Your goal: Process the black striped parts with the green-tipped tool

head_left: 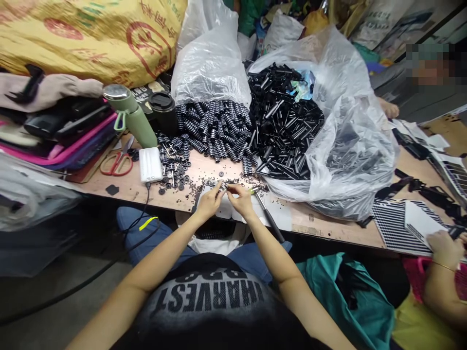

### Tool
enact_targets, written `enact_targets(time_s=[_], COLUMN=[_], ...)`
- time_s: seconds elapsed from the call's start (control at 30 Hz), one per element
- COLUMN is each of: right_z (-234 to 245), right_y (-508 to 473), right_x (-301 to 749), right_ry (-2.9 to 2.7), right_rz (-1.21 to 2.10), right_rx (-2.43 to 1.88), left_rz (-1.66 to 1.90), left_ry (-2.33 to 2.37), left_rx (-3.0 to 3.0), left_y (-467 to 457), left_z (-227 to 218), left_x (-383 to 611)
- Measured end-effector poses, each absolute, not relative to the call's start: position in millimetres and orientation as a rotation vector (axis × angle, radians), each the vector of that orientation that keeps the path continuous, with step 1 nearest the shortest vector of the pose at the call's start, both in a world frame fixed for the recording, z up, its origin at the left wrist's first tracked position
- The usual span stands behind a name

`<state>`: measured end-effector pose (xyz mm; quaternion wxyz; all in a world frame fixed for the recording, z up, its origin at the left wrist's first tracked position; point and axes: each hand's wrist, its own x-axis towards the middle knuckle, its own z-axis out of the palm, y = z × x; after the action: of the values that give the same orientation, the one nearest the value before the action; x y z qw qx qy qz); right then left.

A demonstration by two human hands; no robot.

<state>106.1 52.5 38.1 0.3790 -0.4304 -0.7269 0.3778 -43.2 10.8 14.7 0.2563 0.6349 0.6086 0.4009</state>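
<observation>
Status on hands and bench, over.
Left hand, right hand: fingertips close together, tiny piece between, unclear. Hammer beside right hand. Small dark bits scattered around.

Table point(126, 185): pale wood
Left: bottle point(140, 124), scissors point(121, 156), white box point(150, 165)
Middle: small parts point(192, 187), pale mat point(282, 216)
Right: plastic bag point(352, 146), striped sheets point(387, 222)

The hammer point(268, 215) lies right of the right grip point(239, 199).

Both bare arms point(160, 257) reach forward and slant inward, so the left hand point(209, 202) and right hand point(240, 199) pretty much meet out in front.
</observation>
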Motion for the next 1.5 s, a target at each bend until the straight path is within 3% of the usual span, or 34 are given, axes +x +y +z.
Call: enact_targets(time_s=[0.1,0.2,0.37,0.63,0.97,1.13,1.3,1.5], right_z=[39,36,32,37,47,51,56,67], right_y=[66,96,128,88,75,65,56,107], right_x=[97,79,58,69,81,87,100,152], right_ry=[-2.070,-2.073,-1.809,-1.217,-0.885,-0.929,-1.474,-1.804], right_rz=[0.920,0.895,1.248,1.724,1.794,1.708,1.386,0.551], right_rx=[-0.991,-1.193,-1.343,-1.247,-1.173,-1.154,-1.041,-1.630], left_rz=[1.176,1.234,1.238,1.124,0.981,0.987,1.179,1.328], left_ry=[1.637,1.627,1.672,1.802,1.899,1.843,1.703,1.506], left_rx=[1.570,1.453,1.458,1.746,1.979,1.954,1.783,1.207], left_y=[14,16,16,19,15,14,20,27], left_z=[14,18,26,26,37,38,28,8], left_x=[-56,-64,-71,-62,-47,-42,-33,-27])
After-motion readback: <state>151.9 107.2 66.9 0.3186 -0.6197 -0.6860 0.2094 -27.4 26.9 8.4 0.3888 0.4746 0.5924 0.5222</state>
